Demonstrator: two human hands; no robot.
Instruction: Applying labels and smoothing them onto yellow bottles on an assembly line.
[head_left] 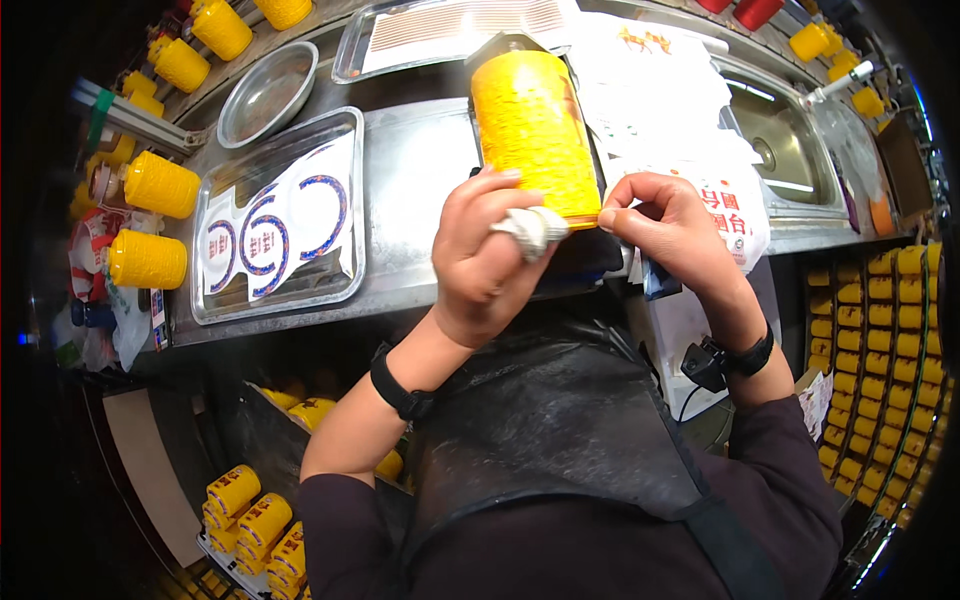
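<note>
A large yellow cylinder (532,120) with a bumpy surface lies on its side at the middle of the counter, its lower rim toward me. My left hand (487,255) is closed around a crumpled white cloth (533,232) beside that rim. Its fingers rest against the yellow surface. With thumb and index finger together, my right hand (665,222) pinches at the rim's right corner. A thin orange-brown band (582,222) runs along the rim there; whether the fingers grip it is too small to tell.
A clear tray (353,270) of printed white cut-outs sits left, with a metal bowl (268,95) behind. Another tray (345,60) holds striped strips at the back. White printed sheets (650,100) lie right, before a sink (775,140). Yellow cylinders (160,185) stand along the left.
</note>
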